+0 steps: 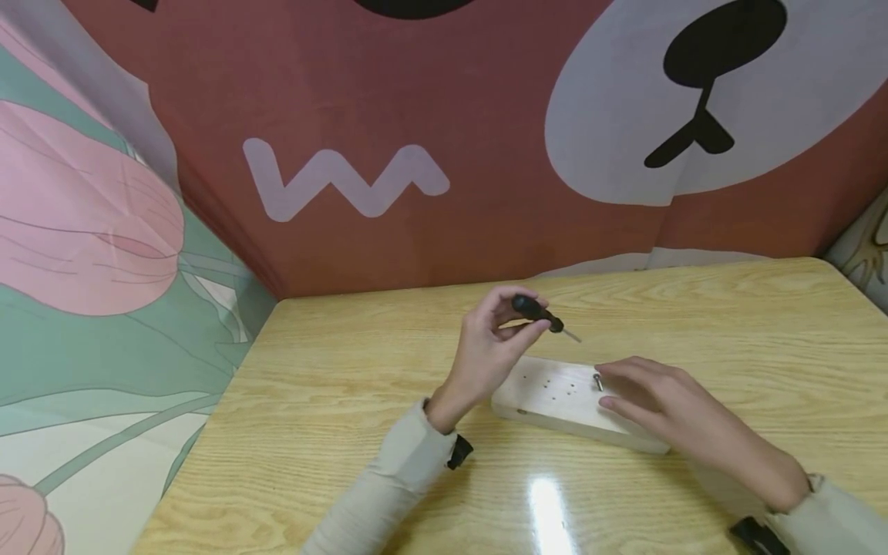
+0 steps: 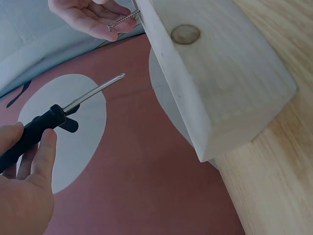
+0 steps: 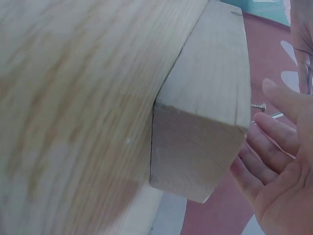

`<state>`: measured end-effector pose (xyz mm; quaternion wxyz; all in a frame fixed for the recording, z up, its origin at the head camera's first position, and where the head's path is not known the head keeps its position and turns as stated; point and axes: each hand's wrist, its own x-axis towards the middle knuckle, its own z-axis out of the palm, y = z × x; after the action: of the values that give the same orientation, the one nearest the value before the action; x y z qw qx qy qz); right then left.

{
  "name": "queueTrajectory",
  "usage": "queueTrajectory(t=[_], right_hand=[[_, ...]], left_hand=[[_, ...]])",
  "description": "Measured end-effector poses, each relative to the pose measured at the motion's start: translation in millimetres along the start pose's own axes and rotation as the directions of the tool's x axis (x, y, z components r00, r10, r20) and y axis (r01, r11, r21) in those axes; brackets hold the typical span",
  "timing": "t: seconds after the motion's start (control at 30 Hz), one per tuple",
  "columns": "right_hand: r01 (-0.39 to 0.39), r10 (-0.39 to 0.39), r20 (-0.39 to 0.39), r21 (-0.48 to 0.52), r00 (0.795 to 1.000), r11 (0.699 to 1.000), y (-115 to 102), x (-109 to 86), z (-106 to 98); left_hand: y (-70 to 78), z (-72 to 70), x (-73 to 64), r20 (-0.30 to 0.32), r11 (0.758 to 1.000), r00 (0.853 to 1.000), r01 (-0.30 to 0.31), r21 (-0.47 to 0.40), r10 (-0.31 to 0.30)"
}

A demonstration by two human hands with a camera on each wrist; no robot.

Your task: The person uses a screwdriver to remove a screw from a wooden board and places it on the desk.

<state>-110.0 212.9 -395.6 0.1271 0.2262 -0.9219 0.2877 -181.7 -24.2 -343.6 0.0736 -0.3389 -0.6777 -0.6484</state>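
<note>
My left hand (image 1: 494, 343) grips the black handle of a screwdriver (image 1: 530, 307) above the wooden block. Its metal tip points down and to the right, apart from the screw. A pale wooden block (image 1: 537, 397) lies on the table, with several small holes in its top. Toward the block's right part a screw (image 1: 598, 383) stands in the top face; its thread (image 2: 122, 20) shows in the left wrist view. My right hand (image 1: 683, 408) is at the block's right end, thumb and fingers spread on either side of the screw (image 3: 257, 106) without gripping it.
The wood-grain table (image 1: 333, 408) extends around the block. Behind it hangs a red-brown cloth (image 1: 388, 254) with a cartoon face, and a floral cloth (image 1: 90, 354) covers the left side. A knot (image 2: 186, 34) marks the block's side.
</note>
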Motion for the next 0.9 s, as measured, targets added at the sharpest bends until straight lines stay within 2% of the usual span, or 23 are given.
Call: queueTrajectory(t=[0.13,0.47,0.9], right_hand=[[-0.005,0.005,0.013,0.014,1.000,1.000,-2,2.7,2],[-0.005,0.002,-0.052,-0.046,0.999,0.999,-3,8.1,10],[-0.036,0.032,-0.080,-0.059,0.996,0.998,-5,11.0,11]], left_hand=[[-1.3,-1.8,-0.8,-0.002,1.000,1.000,-0.001,0.003,0.001],[-2.3,-5.8,-3.2,0.006,0.999,1.000,0.012,0.030,-0.012],[-4.1,-10.0,-4.4,0.002,0.997,0.999,0.044,0.071,-0.044]])
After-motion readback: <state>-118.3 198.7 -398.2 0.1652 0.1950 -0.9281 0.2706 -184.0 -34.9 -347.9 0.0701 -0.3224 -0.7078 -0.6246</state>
